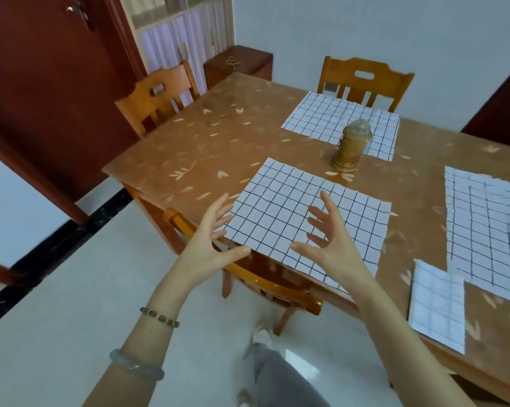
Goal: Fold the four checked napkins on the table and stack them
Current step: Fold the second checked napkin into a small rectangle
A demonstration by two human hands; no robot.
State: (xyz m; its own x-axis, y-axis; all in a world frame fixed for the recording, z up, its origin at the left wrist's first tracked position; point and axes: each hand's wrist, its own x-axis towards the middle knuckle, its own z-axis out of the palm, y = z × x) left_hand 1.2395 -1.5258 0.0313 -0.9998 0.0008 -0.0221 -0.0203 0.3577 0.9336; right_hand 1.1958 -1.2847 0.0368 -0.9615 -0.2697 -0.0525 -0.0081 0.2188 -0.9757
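Observation:
A white napkin with dark checks (280, 207) lies flat at the near left edge of the brown table (189, 148). My left hand (211, 239) hovers by its left corner, fingers spread, holding nothing. My right hand (331, 239) hovers over its near middle, fingers also spread and empty. A second flat napkin (330, 118) lies at the far side. A third flat napkin (488, 227) lies at the right. A small folded napkin (437, 304) lies near the right front edge.
A brown lidded jar (352, 145) stands between the near and far napkins. A wooden chair (265, 286) is tucked under the table just below my hands. Two more chairs (156, 98) stand at the left and far side.

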